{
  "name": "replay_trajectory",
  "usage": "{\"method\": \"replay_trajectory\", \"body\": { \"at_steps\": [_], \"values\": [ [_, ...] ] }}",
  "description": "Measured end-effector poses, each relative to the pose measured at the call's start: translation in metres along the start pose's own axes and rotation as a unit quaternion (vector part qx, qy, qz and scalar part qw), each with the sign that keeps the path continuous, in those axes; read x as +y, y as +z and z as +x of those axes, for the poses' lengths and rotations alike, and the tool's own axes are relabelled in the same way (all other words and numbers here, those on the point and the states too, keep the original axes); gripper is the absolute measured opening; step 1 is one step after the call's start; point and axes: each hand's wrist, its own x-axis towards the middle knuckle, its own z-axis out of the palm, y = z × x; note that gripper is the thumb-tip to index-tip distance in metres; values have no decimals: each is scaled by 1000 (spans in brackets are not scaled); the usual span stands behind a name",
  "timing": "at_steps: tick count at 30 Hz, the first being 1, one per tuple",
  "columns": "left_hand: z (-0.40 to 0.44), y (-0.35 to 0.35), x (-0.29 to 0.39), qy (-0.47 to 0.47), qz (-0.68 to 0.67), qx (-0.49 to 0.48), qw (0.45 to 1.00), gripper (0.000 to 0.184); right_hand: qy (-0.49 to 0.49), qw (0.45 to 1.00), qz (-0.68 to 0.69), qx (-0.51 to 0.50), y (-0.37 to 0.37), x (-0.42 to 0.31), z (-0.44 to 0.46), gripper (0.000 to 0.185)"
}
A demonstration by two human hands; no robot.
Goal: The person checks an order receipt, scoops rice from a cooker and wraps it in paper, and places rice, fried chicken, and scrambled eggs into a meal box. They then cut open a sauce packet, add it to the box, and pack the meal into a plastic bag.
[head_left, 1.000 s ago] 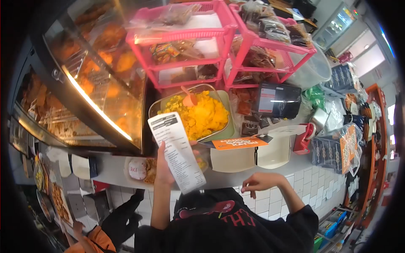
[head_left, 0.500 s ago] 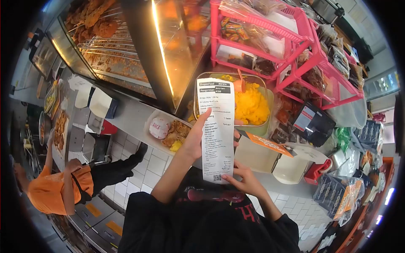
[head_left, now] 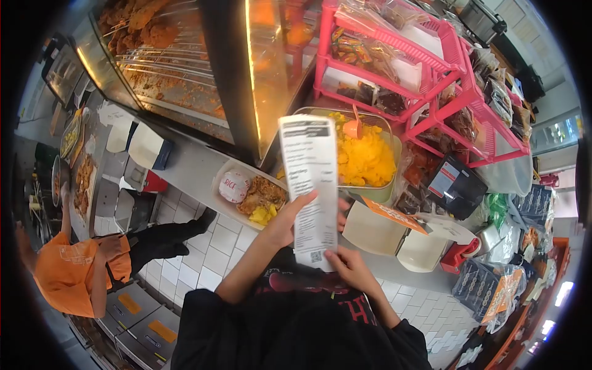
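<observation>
A long printed paper receipt (head_left: 313,185) hangs upright in front of me, its text blurred. My left hand (head_left: 283,223) is closed around its middle, thumb on the front and fingertips showing past the right edge. Low on the right edge, my right hand (head_left: 353,270) pinches the paper near the printed code. Behind the receipt stands a container of yellow scrambled egg (head_left: 368,157) with an orange scoop (head_left: 353,129) in it. Left of my left hand, a paper meal box (head_left: 217,196) holds a wrapped portion marked RICE (head_left: 234,187), fried chicken (head_left: 264,196) and yellow egg (head_left: 264,214).
A lit glass display (head_left: 166,74) of fried chicken stands at the upper left. Pink racks (head_left: 425,92) hold packets. An open paper box (head_left: 373,229) lies right of my hands, near a red tape dispenser (head_left: 455,258). A person in an orange shirt (head_left: 68,271) works at far left.
My left hand has slid lower on the receipt, its thumb now nearer the middle. The receipt has shifted slightly left and blurred. My right hand stays at the lower edge.
</observation>
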Motion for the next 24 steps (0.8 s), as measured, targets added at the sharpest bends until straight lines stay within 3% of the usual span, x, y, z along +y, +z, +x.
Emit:
{"method": "replay_trajectory", "body": {
  "at_steps": [1, 2, 3, 6, 10, 12, 14, 16, 17, 18, 20, 21, 22, 23, 24],
  "values": [
    [-5, -5, 0, 23, 27, 11, 999, 58, 0, 1000, 1, 6, -4, 3, 4, 26],
    [-8, -9, 3, 45, 54, 21, 997, 61, -53, 993, -97, -30, -10, 8, 9, 24],
    [-9, -11, 7, 51, -36, 15, 998, 65, -101, 973, -193, -69, -16, 11, 11, 23],
    [-13, -14, 21, 60, -80, 23, 995, 65, -112, 977, -173, -62, -42, -7, 24, 20],
    [-17, -25, 24, 40, -10, 75, 996, 66, -185, 953, -224, 91, -101, -46, 46, 12],
    [-30, -35, 23, 31, 18, 87, 996, 68, -222, 903, -273, 247, -141, -65, 48, 12],
    [-39, -43, 22, 54, -22, 99, 993, 71, -138, 914, -147, 351, -179, -100, 27, 11],
    [-38, -39, 31, 66, -66, 56, 994, 74, -166, 821, -210, 503, -239, -105, 2, 15],
    [-50, -38, 35, 89, -108, 31, 990, 77, -228, 721, -261, 600, -315, -75, -5, 19],
    [-52, -38, 34, 92, -99, 69, 988, 84, -203, 544, -447, 680, -394, -57, -26, 29],
    [-42, -28, 40, 94, -95, 59, 989, 89, -67, 504, -455, 731, -560, 0, -60, 41],
    [-37, -26, 42, 100, -86, 41, 990, 90, 129, 458, -500, 723, -574, -2, -55, 39],
    [-30, -25, 43, 102, -78, 17, 992, 92, -10, 624, -289, 726, -639, 34, -57, 36],
    [-23, -21, 44, 120, -78, 35, 989, 92, -136, 696, -35, 704, -703, 70, -58, 34],
    [-16, -14, 44, 118, -91, 14, 989, 91, -120, 698, 7, 706, -720, 80, -70, 34]
  ]
}}
